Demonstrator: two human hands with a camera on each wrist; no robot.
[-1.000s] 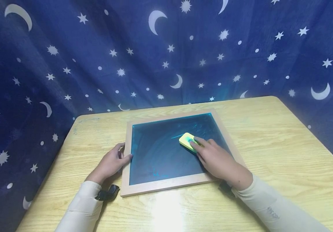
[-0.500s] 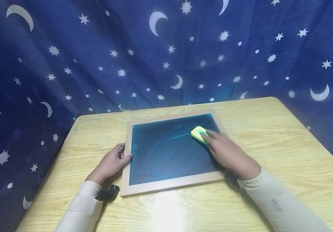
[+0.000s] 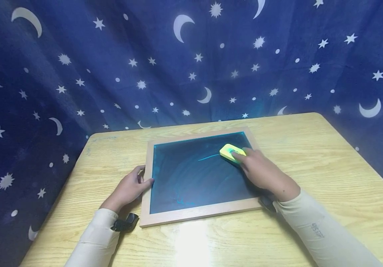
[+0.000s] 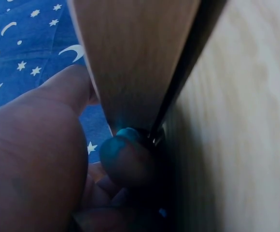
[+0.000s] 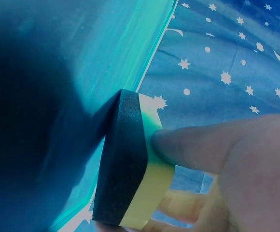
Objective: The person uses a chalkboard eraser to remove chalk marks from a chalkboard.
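A wooden-framed board (image 3: 164, 217) with a dark teal face is lying flat on the pale wood table (image 3: 328, 163), its near edge close to the person's sleeves. The left hand (image 3: 129, 188) is resting at the board's left frame, fingers loosely curled against the edge with a fingertip (image 4: 125, 157) touching the wood. Farther back, the right hand (image 3: 261, 172) is gripping a yellow sponge eraser (image 3: 232, 152), its dark pad (image 5: 123, 159) pressing on the board near the far right corner, beside a thin light streak (image 3: 208, 157), in front of the star-and-moon curtain (image 3: 191, 59).
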